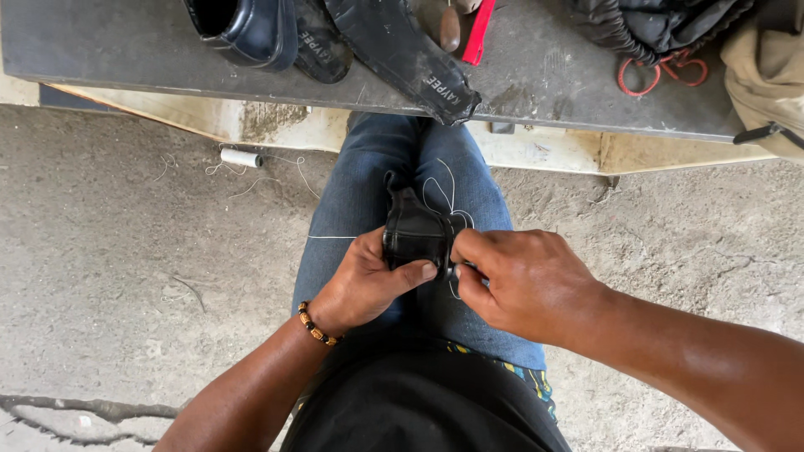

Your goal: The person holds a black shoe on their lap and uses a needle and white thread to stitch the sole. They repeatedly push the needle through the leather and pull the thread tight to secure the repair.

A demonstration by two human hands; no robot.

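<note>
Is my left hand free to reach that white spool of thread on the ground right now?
Probably not yet: the left hand grips the black leather piece on the lap. The white thread spool lies unobstructed on the concrete floor.

A: Daylight, soft and even; is there any glare?
B: Only a mild sheen on the right forearm (712, 351). Shadows are faint.
A: Focus?
B: Sharp throughout, slight wide-angle bending along the bench (544, 92) edge.

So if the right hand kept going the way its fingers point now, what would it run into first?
The right hand points leftward in the picture, and its fingertips already seem to touch the black leather piece held by the left hand. Going on, it would likely press into that piece, then the left thumb; depth is unclear.
</note>
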